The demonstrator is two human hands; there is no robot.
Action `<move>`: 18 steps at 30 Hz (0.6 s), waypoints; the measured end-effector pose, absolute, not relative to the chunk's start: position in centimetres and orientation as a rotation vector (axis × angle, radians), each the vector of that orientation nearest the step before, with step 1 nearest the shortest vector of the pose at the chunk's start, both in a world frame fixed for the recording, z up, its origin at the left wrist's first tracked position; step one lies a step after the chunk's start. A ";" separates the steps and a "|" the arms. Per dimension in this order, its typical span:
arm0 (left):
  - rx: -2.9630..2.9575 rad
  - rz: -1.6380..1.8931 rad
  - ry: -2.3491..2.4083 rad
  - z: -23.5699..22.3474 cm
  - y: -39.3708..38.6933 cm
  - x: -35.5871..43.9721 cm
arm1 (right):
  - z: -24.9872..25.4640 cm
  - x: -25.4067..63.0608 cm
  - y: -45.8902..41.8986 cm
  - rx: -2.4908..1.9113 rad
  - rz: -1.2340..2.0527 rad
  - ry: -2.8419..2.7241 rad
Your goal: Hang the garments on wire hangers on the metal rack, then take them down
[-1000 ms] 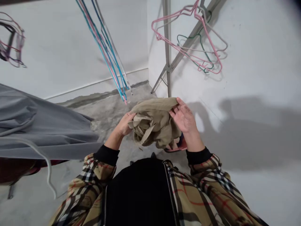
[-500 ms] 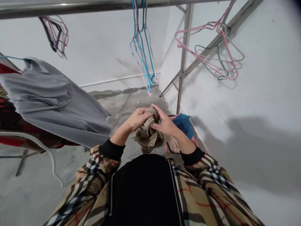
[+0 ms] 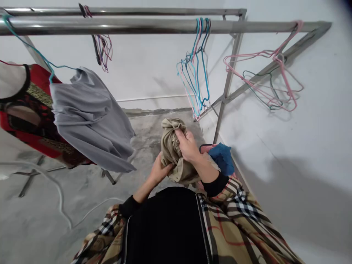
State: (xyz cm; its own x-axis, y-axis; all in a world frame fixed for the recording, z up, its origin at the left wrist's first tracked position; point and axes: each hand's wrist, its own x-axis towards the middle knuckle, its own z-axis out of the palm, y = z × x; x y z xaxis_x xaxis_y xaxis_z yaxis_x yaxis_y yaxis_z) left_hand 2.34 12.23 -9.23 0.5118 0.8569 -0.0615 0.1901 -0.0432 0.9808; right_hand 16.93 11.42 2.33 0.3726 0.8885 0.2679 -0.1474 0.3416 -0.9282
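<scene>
Right hand [image 3: 189,147] gripping cloth [image 3: 170,145], left hand [image 3: 159,171] lower

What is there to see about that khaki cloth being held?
The khaki cloth looks like soft fabric, bunched and creased into a loose bundle, so its full shape cannot be told. It is held up above the floor, the left hand gripping its lower left and the right hand its right side.
</scene>
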 end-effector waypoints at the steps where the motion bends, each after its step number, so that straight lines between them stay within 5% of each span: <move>1: 1.571 0.710 0.982 -9.6 12.9 1.6 | 2.7 16.1 11.6 -0.960 0.829 -0.984; 8: 1.270 0.992 1.381 -6.3 20.8 -6.1 | 4.7 13.9 12.1 -0.911 0.849 -1.315; 15: 0.814 1.402 1.253 4.0 23.4 -10.4 | 2.6 16.8 12.7 -1.117 0.789 -1.480; 18: 0.907 1.308 1.194 7.3 21.2 -9.7 | 3.5 18.7 12.3 -1.293 0.481 -1.487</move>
